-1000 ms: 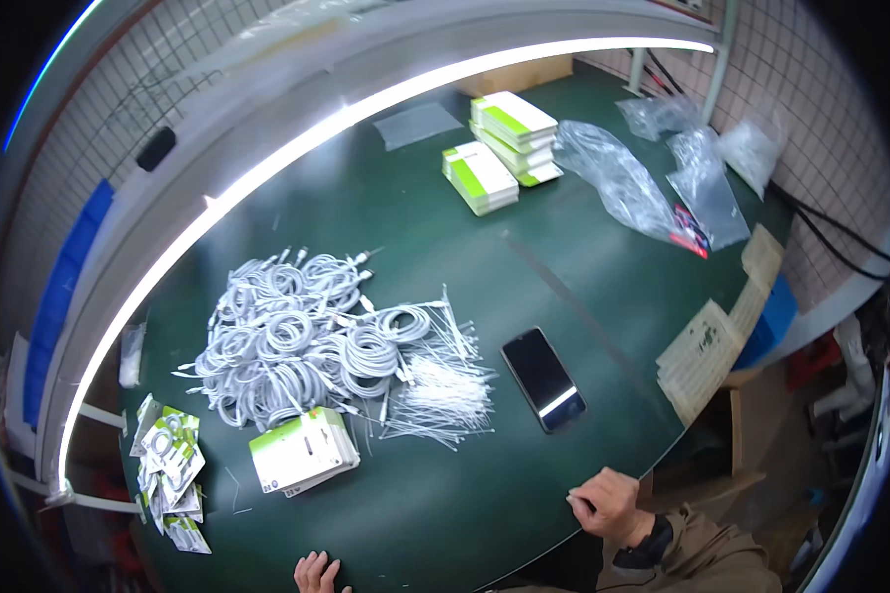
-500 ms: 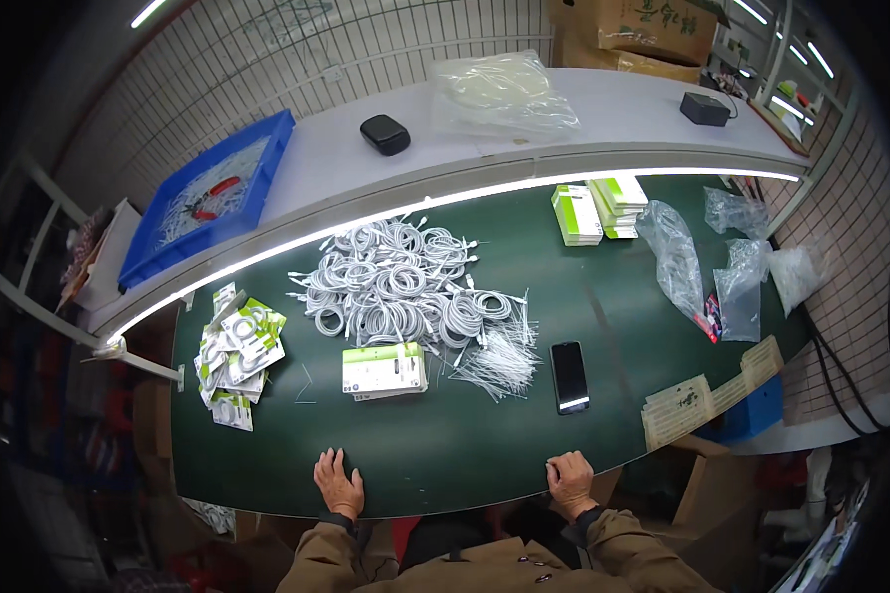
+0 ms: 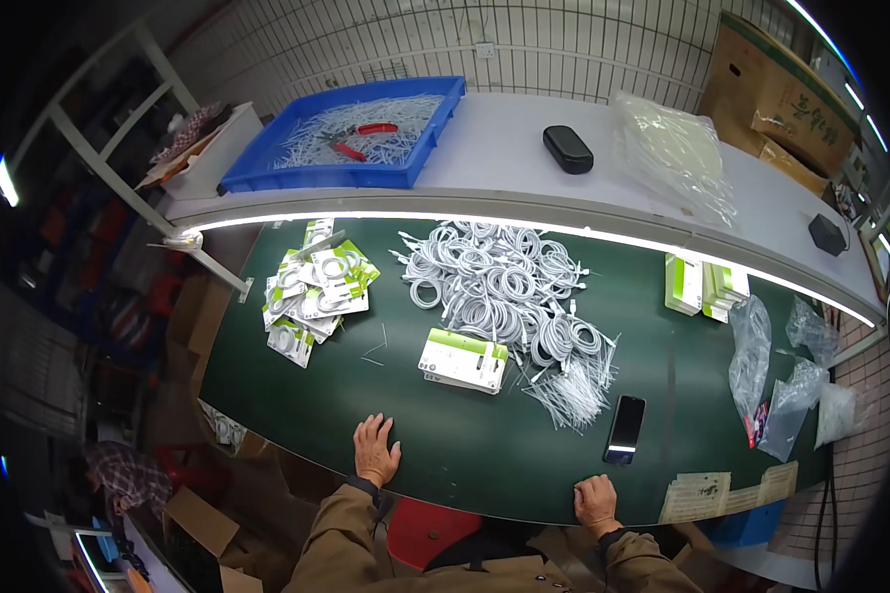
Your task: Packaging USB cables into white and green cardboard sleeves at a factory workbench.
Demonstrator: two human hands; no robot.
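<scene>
My left hand (image 3: 377, 452) lies flat near the front edge of the green table (image 3: 524, 474), fingers spread and holding nothing. Farther right, at that edge, my right hand (image 3: 595, 502) rests with its fingers curled in and nothing visible in them. Ahead of my hands lies a stack of white and green packaging cards (image 3: 465, 361). Behind it is a heap of coiled white cables (image 3: 494, 277), with a bundle of thin white cable ties (image 3: 574, 395) at its near right. A dark phone (image 3: 624, 430) lies nearest my right hand.
Packaged cables (image 3: 316, 287) are piled at the left. More green-white card stacks (image 3: 697, 287) and clear plastic bags (image 3: 752, 346) lie at the right. On the raised shelf are a blue tray (image 3: 366, 178) with red-handled pliers (image 3: 351, 151), a black case (image 3: 568, 149) and a plastic bag (image 3: 672, 153).
The view has turned left, so the table's things appear farther right. My left hand has shifted slightly left along the table and its fingers are spread wider. My right hand stays at the edge.
</scene>
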